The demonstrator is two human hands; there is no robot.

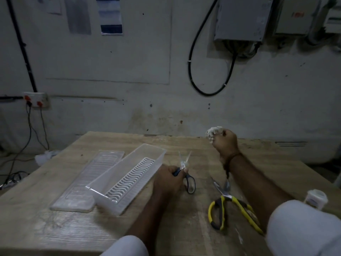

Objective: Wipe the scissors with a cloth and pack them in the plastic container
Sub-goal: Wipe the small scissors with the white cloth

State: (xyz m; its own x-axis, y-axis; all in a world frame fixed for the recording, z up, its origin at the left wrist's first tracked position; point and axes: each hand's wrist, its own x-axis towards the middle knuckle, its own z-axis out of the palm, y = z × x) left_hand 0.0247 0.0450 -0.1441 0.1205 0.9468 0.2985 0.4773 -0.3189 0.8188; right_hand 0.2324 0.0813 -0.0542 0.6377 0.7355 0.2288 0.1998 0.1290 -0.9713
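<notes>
My left hand [170, 179] grips small dark-handled scissors [184, 163] by the handles, blades spread apart and pointing away from me. My right hand [224, 143] is raised farther back, closed around a bunched white cloth [213, 133]. Larger yellow-and-black scissors [224, 202] lie open on the table below my right forearm. The clear plastic container [156, 159], long and narrow with a white wavy insert inside, sits just left of my left hand. Its clear lid [96, 174] lies flat beside it on the left.
A wooden table [64, 231] carries everything; its far edge meets a stained wall. A small white jar [316, 198] stands at the right edge. Cables and a socket hang at the left, with a crumpled white thing on the floor there.
</notes>
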